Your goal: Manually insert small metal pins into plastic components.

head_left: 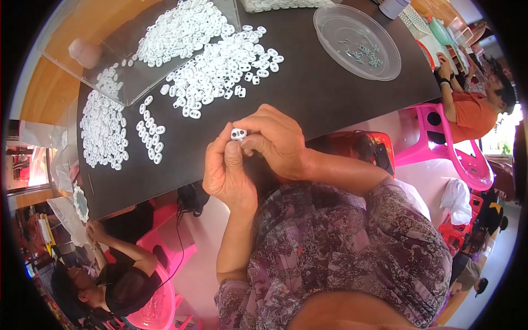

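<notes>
Near the table's front edge, both hands meet on a small white oval plastic piece with two dark holes (238, 133). My left hand (228, 175) is closed, its thumb and fingertips pinching the piece from the left and below. From the other side, my right hand (281, 140) is closed on it too, its curled fingers and thumb against the piece. Beyond my hands lies a heap of similar white pieces (212, 77) on the dark table (308, 93). A short cluster of them (149, 129) sits left of my hands, beside a wider spread (103, 132).
A clear plastic bin (129, 102) with more white pieces tips onto the table at far left. At far right, a round clear tray (333, 25) holds small greenish-grey bits (367, 55). People sit at left (129, 275) and right (473, 115), by pink chairs (473, 168).
</notes>
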`<state>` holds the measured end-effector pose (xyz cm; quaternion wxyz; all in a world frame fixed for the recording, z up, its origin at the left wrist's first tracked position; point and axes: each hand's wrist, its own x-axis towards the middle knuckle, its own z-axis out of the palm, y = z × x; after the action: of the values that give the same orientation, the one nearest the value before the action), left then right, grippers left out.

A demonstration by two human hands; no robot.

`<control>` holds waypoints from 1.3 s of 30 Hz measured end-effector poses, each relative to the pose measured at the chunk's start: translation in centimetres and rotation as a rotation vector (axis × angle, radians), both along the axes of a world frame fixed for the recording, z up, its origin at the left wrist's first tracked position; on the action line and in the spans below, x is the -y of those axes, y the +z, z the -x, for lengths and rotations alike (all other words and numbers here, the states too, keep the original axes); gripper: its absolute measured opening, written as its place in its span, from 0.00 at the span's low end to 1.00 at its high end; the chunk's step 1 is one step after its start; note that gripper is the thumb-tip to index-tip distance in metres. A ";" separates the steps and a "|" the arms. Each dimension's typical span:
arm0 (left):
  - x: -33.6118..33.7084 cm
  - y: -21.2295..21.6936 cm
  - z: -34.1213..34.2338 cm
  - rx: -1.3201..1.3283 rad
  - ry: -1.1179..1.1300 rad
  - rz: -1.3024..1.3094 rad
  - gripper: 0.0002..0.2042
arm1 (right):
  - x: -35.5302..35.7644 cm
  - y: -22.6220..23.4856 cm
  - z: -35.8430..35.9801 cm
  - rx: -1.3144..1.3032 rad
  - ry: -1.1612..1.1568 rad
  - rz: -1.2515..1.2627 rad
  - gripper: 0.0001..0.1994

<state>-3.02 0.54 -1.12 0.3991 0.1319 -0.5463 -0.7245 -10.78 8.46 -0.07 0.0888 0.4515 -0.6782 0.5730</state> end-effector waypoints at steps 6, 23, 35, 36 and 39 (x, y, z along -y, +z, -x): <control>-0.2 -0.6 -0.3 0.027 0.126 0.206 0.14 | 0.4 0.0 -0.4 -0.103 -0.004 0.087 0.13; -0.8 -1.3 1.3 -0.015 0.243 0.253 0.11 | 1.2 -0.8 -0.1 -0.214 -0.048 0.156 0.10; -1.2 0.3 0.9 0.130 0.098 0.177 0.10 | -0.6 0.6 1.0 -0.116 -0.072 0.061 0.10; -1.1 0.6 0.8 0.188 0.044 0.199 0.11 | -0.9 0.8 1.3 -0.119 -0.049 0.061 0.09; -1.4 0.7 1.1 0.196 -0.012 0.204 0.13 | -2.6 1.4 2.5 -0.058 -0.122 -0.024 0.07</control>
<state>-4.08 1.91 -0.38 0.3510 0.1574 -0.6543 -0.6511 -13.23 11.05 1.33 0.1375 0.4268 -0.7085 0.5450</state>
